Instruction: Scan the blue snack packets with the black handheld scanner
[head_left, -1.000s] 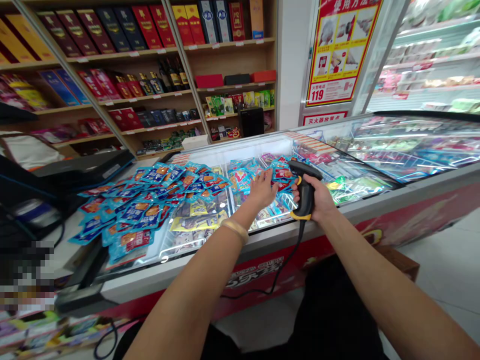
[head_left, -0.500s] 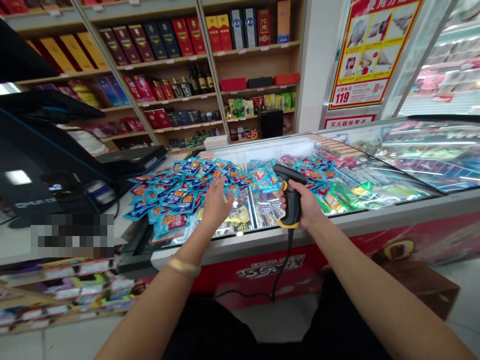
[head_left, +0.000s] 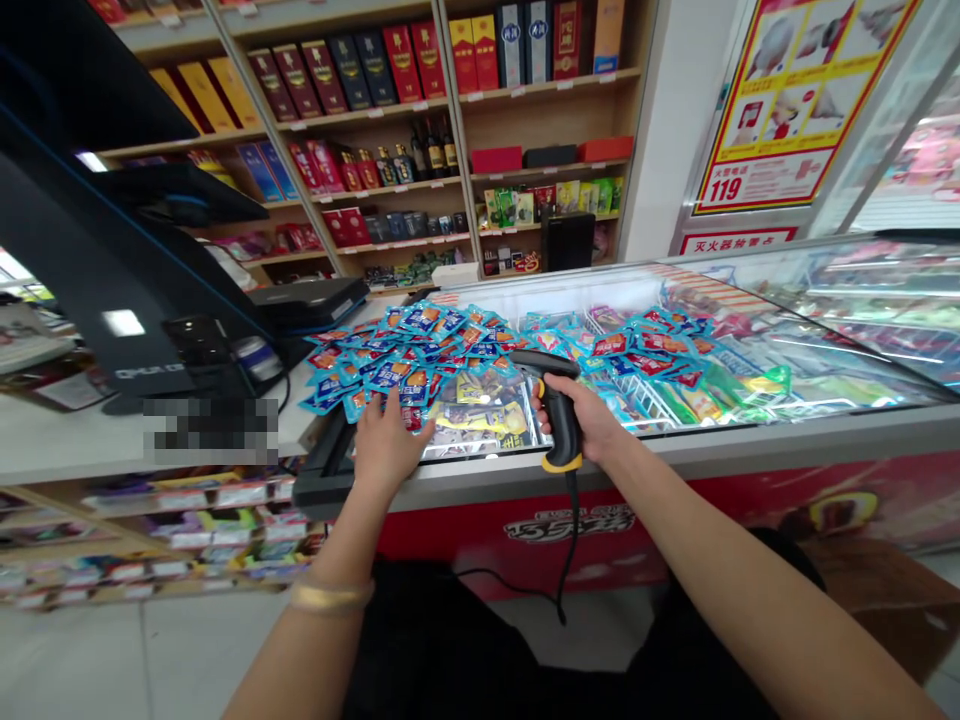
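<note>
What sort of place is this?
Probably a small convenience store: the right hand holds a handheld barcode scanner, snack packets lie heaped on a glass-topped chest freezer, and shelves behind display gift-boxed liquor.

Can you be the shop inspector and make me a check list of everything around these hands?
Surface: a glass-topped chest freezer with a red front.
Things at hand: a heap of blue snack packets lies at the freezer's near left; a black and yellow barcode scanner is held upright.
Clutter: more packets lie inside the freezer, including yellow ones.
Hands: the left hand is open at the heap's near edge; the right hand grips the scanner.
Cables: the scanner's black cable hangs down the freezer front.
Surroundings: wooden shelves of boxed liquor, a dark till screen, a red and yellow poster.
</note>
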